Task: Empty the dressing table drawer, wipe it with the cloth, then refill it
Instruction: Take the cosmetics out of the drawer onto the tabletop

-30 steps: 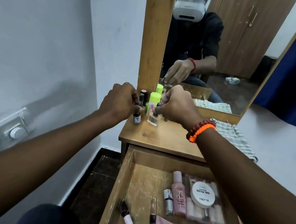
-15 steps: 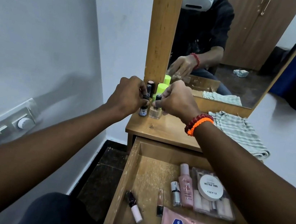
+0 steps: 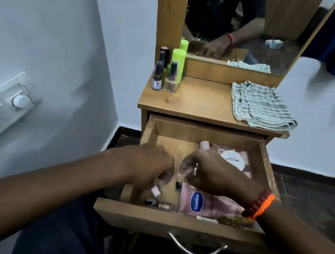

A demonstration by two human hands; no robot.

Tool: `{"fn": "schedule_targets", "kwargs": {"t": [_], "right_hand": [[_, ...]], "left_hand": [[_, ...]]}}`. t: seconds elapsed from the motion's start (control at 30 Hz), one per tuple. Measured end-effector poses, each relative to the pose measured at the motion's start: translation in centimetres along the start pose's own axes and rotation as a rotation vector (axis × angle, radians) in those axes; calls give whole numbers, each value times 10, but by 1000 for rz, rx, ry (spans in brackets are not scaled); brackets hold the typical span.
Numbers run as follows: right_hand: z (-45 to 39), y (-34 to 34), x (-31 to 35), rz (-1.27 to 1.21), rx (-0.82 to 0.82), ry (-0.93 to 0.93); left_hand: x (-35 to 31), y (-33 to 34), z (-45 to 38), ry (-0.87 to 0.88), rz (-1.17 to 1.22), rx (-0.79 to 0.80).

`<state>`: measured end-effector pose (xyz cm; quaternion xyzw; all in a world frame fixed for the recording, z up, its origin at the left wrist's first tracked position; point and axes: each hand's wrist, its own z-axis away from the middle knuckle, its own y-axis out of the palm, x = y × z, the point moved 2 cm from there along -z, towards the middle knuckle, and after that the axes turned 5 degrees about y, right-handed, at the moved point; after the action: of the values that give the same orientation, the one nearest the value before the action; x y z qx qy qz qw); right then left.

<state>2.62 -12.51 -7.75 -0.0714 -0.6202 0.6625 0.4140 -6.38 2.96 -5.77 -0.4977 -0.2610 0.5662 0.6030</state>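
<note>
The wooden drawer (image 3: pixel 179 222) of the dressing table (image 3: pixel 197 107) stands pulled out. Both my hands are down inside it. My left hand (image 3: pixel 148 167) curls over a small nail polish bottle (image 3: pixel 156 192) whose pale end sticks out under the fingers. My right hand (image 3: pixel 211 173) pinches a small pale tube (image 3: pixel 195 170), blurred by motion. Still in the drawer are a pink Vaseline tube (image 3: pixel 201 201), a pink bottle (image 3: pixel 204 145), a round white tub (image 3: pixel 232 159) and a slim dark-capped tube (image 3: pixel 178 185). The striped cloth (image 3: pixel 261 105) lies on the table top at the right.
Two small dark-capped bottles (image 3: pixel 158 76) and a green-capped bottle (image 3: pixel 178 62) stand at the table top's back left beside the mirror (image 3: pixel 251 20). A white wall with a switch panel (image 3: pixel 1 103) is close on the left. The drawer handle (image 3: pixel 195 250) hangs near my lap.
Both hands let go of the small bottles on the table top and came down into the drawer. The view tilted downward.
</note>
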Motion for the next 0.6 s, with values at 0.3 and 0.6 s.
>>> {"fn": "schedule_targets", "kwargs": {"t": [0.3,0.6], "right_hand": [[-4,10,11,87,123,-3],[-18,16,17,-60,-72,152]], "left_hand": [[9,22,-13,120,-236,-3],[35,-19,9,69,290,-557]]}}
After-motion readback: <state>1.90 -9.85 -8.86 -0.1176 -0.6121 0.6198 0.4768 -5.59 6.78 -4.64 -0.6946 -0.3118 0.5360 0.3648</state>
